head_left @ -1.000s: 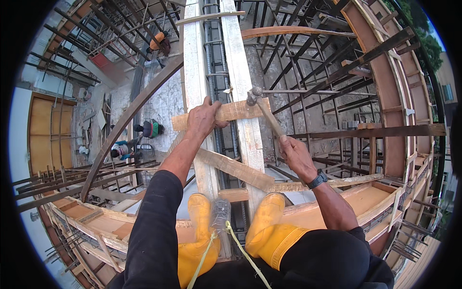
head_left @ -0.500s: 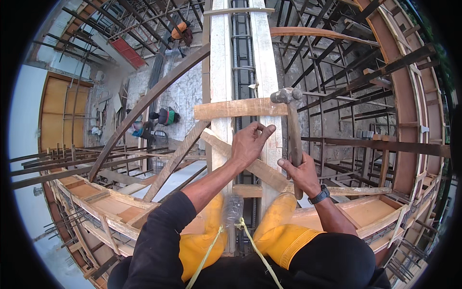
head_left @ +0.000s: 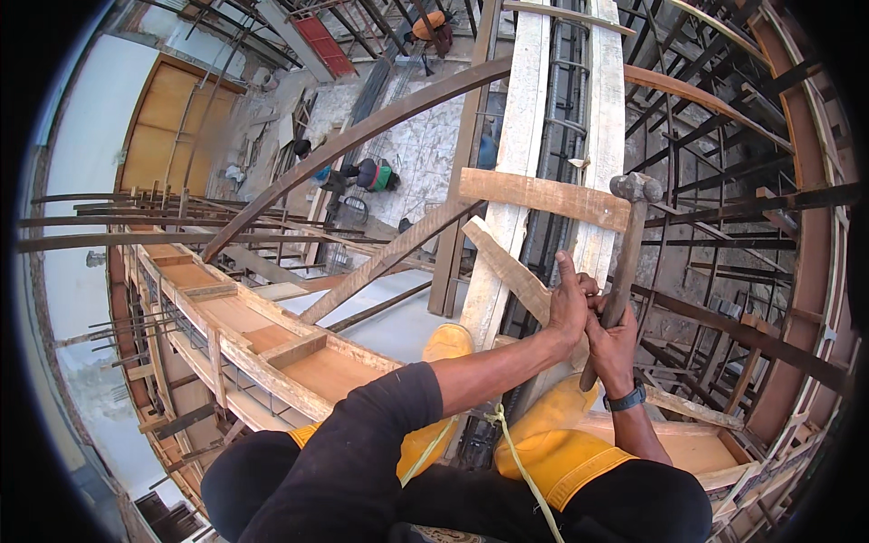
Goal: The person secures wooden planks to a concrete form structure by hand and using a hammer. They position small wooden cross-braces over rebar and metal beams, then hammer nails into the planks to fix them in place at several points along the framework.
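My right hand (head_left: 614, 348) grips the wooden handle of a hammer (head_left: 627, 262), its metal head up at the far end. Against the right hand, my left hand (head_left: 570, 303) has its thumb raised and its fingers curled; whatever they may hold is hidden. A short wooden board (head_left: 534, 196) lies across the two pale formwork sides just beyond my hands. Another piece of wood (head_left: 507, 264) runs diagonally under my left hand. Between the formwork sides (head_left: 605, 109) lie steel reinforcing bars (head_left: 568, 95).
My yellow boots (head_left: 448, 344) straddle the beam, high above a floor where several people (head_left: 373, 175) work. A dark diagonal brace (head_left: 362, 140) rises at left. Timber forms (head_left: 226, 312) curve along the left; dark props (head_left: 715, 222) crowd the right. Yellow-green cord (head_left: 520, 471) hangs before me.
The view has swung, shifting the beam rightward and tilting it. My left hand has moved from above the diagonal wood to meet the right hand at the hammer handle.
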The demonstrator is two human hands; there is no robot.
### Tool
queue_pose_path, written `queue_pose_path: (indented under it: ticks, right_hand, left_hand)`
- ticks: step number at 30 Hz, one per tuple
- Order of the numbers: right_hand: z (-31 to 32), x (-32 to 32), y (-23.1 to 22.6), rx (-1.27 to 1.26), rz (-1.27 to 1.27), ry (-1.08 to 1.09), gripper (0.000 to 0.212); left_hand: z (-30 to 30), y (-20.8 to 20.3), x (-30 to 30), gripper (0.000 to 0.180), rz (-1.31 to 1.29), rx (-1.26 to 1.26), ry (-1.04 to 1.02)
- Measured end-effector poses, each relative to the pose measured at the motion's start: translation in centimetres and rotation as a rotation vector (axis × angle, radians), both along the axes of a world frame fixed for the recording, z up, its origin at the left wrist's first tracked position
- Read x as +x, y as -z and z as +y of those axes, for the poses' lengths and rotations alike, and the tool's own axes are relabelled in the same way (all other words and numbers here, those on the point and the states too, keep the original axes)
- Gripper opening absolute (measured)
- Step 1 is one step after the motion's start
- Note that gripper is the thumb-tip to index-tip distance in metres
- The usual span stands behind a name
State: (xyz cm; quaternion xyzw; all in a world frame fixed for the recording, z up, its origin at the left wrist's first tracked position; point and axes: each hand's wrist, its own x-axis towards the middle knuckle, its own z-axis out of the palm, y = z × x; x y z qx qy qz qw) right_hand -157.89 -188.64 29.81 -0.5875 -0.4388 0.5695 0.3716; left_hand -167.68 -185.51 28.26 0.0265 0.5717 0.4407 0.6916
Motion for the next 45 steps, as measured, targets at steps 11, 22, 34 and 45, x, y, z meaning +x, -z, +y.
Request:
queue_pose_path:
  ticks: [11, 22, 34, 45]
  right_hand:
    - [0.2, 0.9, -0.2, -0.051, 0.064, 0.024, 0.022]
    - [1.5, 1.9, -2.0, -0.081, -0.038, -0.076, 0.028]
    - [2.1, 1.2, -2.2, 0.045, -0.267, -0.4, 0.041]
    - [5.2, -1.6, -4.9, 0.281, -0.266, -0.512, 0.053]
  left_hand:
    - [-3.5, -0.4, -0.2, 0.051, 0.01, 0.18, 0.108]
    - [5.4, 5.1, -13.9, 0.02, 1.071, 0.664, 0.033]
    - [7.7, 8.2, -15.6, 0.02, 1.091, 0.729, -0.061]
    - [7.2, 8.4, -15.8, 0.02, 1.282, 0.768, 0.037]
